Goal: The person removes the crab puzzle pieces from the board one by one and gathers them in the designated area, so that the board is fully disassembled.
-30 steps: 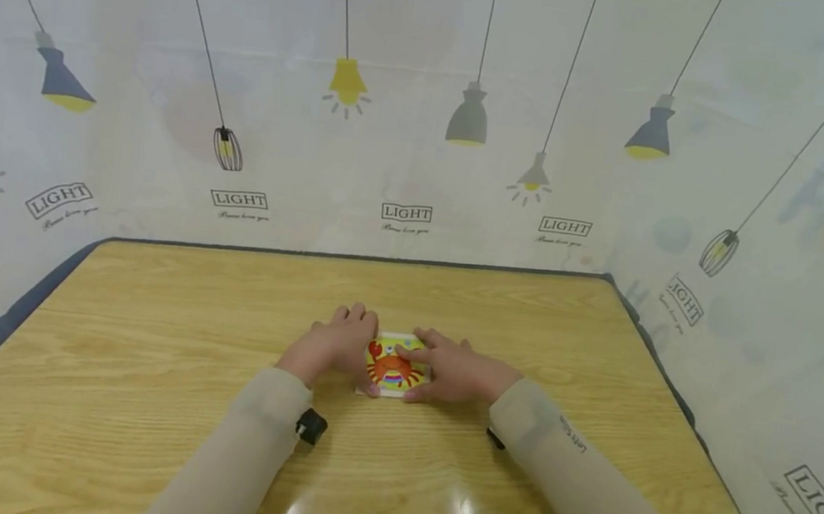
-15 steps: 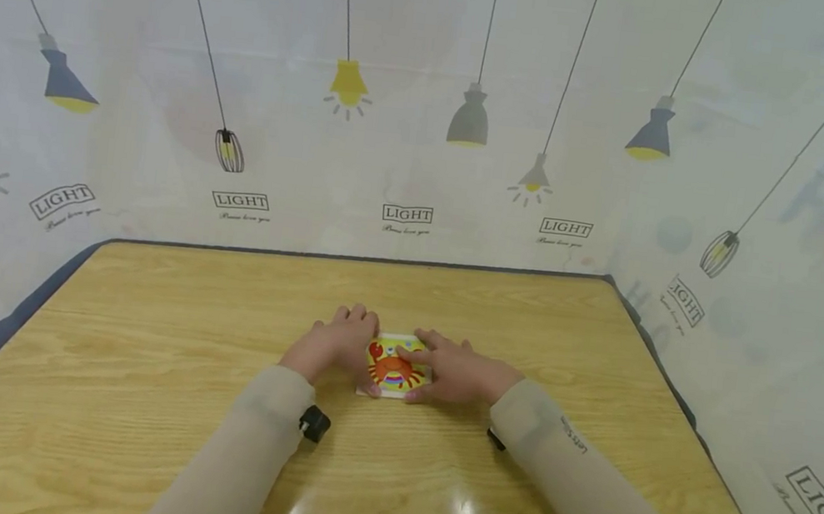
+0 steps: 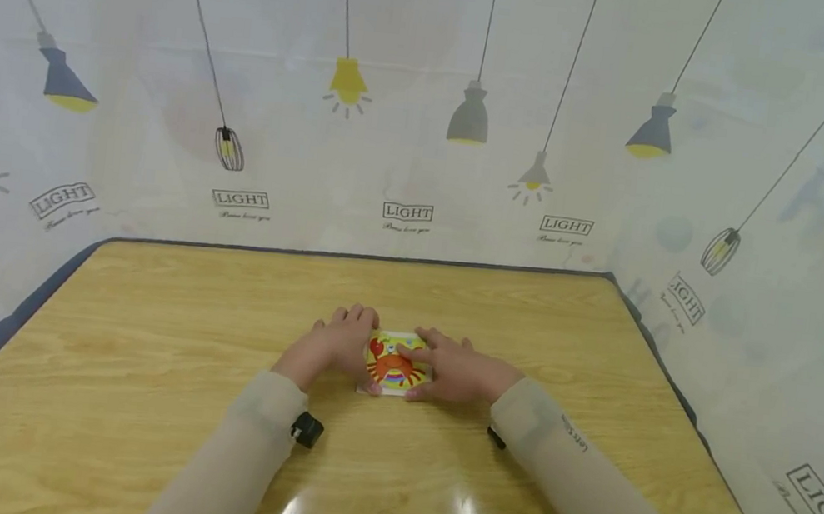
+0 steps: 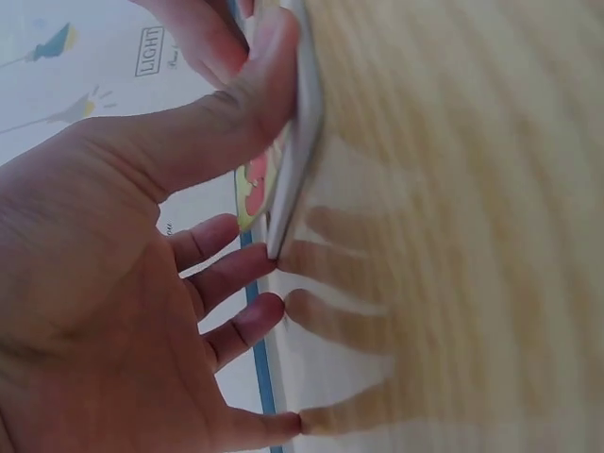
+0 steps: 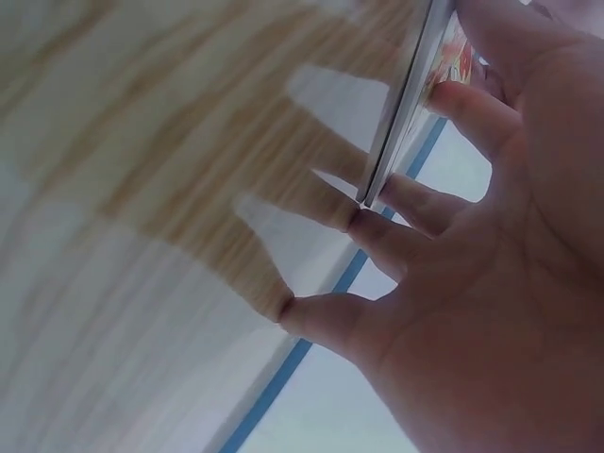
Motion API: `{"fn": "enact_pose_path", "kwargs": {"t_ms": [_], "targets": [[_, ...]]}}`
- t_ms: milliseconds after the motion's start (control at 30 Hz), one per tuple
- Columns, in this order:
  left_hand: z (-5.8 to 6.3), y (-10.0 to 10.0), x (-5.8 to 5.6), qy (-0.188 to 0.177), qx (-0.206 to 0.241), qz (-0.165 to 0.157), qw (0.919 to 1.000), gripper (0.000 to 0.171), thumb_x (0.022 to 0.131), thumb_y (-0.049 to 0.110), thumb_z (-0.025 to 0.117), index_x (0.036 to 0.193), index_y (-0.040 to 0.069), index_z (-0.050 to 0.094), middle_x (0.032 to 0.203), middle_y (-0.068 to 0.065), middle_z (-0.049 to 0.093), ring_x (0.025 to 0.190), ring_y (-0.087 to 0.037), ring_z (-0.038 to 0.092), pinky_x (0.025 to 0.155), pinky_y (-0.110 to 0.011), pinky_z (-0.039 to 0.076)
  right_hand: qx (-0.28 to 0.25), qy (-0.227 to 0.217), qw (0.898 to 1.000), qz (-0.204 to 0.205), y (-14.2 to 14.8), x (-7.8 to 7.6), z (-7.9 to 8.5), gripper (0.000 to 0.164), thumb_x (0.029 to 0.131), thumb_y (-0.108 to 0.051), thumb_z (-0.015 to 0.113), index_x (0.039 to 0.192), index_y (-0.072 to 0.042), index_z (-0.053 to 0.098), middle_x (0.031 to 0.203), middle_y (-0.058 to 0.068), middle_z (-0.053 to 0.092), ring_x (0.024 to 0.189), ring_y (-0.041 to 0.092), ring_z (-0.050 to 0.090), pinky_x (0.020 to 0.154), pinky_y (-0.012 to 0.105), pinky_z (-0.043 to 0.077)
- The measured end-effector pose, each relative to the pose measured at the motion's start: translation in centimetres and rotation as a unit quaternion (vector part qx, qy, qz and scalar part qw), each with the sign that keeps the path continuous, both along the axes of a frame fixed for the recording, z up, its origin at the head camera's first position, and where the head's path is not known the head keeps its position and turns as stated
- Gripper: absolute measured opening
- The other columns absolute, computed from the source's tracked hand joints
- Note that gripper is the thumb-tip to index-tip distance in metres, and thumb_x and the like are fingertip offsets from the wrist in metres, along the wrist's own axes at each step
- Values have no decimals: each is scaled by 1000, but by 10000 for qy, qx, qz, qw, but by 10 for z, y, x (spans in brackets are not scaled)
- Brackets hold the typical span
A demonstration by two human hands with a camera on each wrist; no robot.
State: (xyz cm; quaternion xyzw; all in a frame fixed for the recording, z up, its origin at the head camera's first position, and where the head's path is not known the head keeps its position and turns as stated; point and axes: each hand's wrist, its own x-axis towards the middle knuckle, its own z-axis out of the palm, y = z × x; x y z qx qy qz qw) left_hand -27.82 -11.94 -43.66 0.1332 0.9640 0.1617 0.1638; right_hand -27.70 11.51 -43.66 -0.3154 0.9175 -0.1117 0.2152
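Note:
A thin square picture board (image 3: 394, 369) with a red crab on yellow and a white border lies flat on the wooden table. My left hand (image 3: 339, 346) holds its left side, thumb at the near edge and fingers towards the far left corner. On the opposite side my right hand (image 3: 462, 373) holds it with the thumb at the near right corner, while the index finger lies across the picture. The left wrist view shows the board's pale edge (image 4: 308, 109) under the thumb. Fingertips of the right hand (image 5: 491, 274) touch the board and tabletop in the right wrist view.
The wooden tabletop (image 3: 149, 321) spreads around both hands, with a dark blue border (image 3: 352, 257) along its far side. Behind it stands a pale wall covering (image 3: 407, 156) printed with lamps. A small black device (image 3: 307, 429) sits at the left cuff.
The left forearm and cuff shift very slightly. Both hands and the crab picture board otherwise stay in place.

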Motion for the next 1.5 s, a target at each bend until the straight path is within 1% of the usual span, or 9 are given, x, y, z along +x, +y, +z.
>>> {"fn": "enact_pose_path", "kwargs": {"t_ms": [133, 233, 367, 433, 533, 700, 1100, 1367, 1500], "targets": [[-3, -2, 1, 153, 34, -35, 9999, 111, 73, 53, 96, 158, 10, 39, 157, -14, 44, 149, -43, 37, 126, -73, 27, -116, 50, 9999, -85, 0, -8, 4, 74, 99, -47, 74, 163, -25, 46, 178, 16, 21, 162, 40, 29, 129, 72, 23], [-5, -3, 2, 171, -38, -52, 9998, 110, 75, 54, 95, 160, 9, 42, 158, -14, 43, 148, -42, 36, 127, -70, 28, -404, 378, 9983, -198, -7, -16, 7, 60, 99, -36, 77, 152, -15, 59, 166, 18, 44, 151, 39, 47, 125, 59, 40], [-5, -6, 6, 198, -101, 0, 9998, 103, 74, 56, 94, 156, 11, 49, 158, -13, 43, 144, -40, 38, 126, -67, 32, -1084, 334, 9906, -758, -25, -24, 7, 45, 99, -26, 78, 138, -7, 68, 117, 10, 73, 103, 22, 69, 90, 37, 60], [-4, -7, 8, 212, -167, -3, 9996, 103, 75, 59, 93, 156, 13, 50, 158, -14, 45, 144, -41, 40, 125, -66, 33, -1367, -48, 9843, -1119, -34, -26, 6, 44, 98, -26, 78, 137, -6, 67, 97, 6, 73, 80, 16, 65, 72, 29, 56], [-5, -9, 9, 147, -182, -43, 9997, 101, 77, 58, 91, 156, 13, 48, 157, -15, 48, 146, -44, 43, 126, -67, 31, -1643, -640, 9725, -1520, -44, -28, 3, 44, 98, -25, 78, 136, -6, 64, 87, 5, 71, 69, 14, 63, 62, 25, 53], [-8, -10, 8, -19, 1, -181, 9998, 101, 79, 56, 91, 156, 9, 46, 155, -16, 52, 146, -49, 47, 127, -71, 26, -1751, -1034, 9651, -1648, -50, -31, -5, 35, 99, -19, 77, 129, -7, 64, 85, 6, 69, 66, 14, 64, 61, 24, 55], [-10, -14, 5, 67, 7, -246, 9997, 105, 78, 62, 89, 156, 9, 44, 155, -14, 52, 143, -46, 49, 127, -72, 25, -1617, -951, 9725, -1379, -48, -33, -5, 26, 100, -19, 76, 121, -14, 62, 82, 4, 67, 65, 14, 62, 61, 24, 51], [-8, -16, 7, 12, 40, -196, 9998, 105, 79, 62, 88, 156, 7, 43, 156, -15, 51, 146, -46, 47, 128, -73, 23, -1187, -324, 9911, -515, -56, -26, -3, 22, 107, -25, 66, 120, -14, 51, 85, 2, 62, 72, 14, 58, 65, 26, 49], [-7, -16, 8, 7, 103, -198, 9998, 102, 80, 61, 88, 155, 9, 45, 154, -13, 52, 146, -46, 47, 128, -72, 22, -1029, -70, 9935, -478, -62, -23, -4, 18, 107, -24, 65, 114, -11, 56, 92, 4, 66, 77, 14, 61, 68, 25, 51]]}}
